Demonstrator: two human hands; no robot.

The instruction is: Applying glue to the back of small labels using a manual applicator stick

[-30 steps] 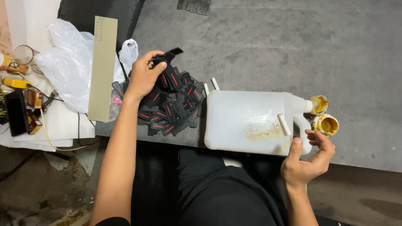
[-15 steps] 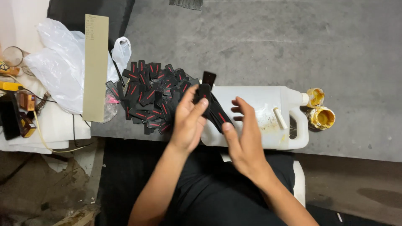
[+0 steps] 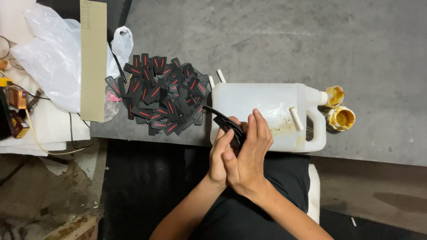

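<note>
My left hand (image 3: 220,156) and my right hand (image 3: 248,158) are pressed together over the near edge of a white plastic jug (image 3: 262,104) that lies on its side. Between them they grip a black strap piece (image 3: 224,121), whose upper end sticks out to the left above my fingers. A pile of several black tags with red marks (image 3: 161,94) lies on the grey table just left of the jug, apart from my hands.
Two small yellow-stained caps (image 3: 339,111) sit at the jug's spout on the right. A long beige card strip (image 3: 93,58) and white plastic bags (image 3: 53,53) lie at the left. Wires and small tools (image 3: 18,106) rest on white foam at far left.
My left hand took a black piece from the pile and carried it right. My right hand came off the jug's handle end. Both hands now close together on the piece.
</note>
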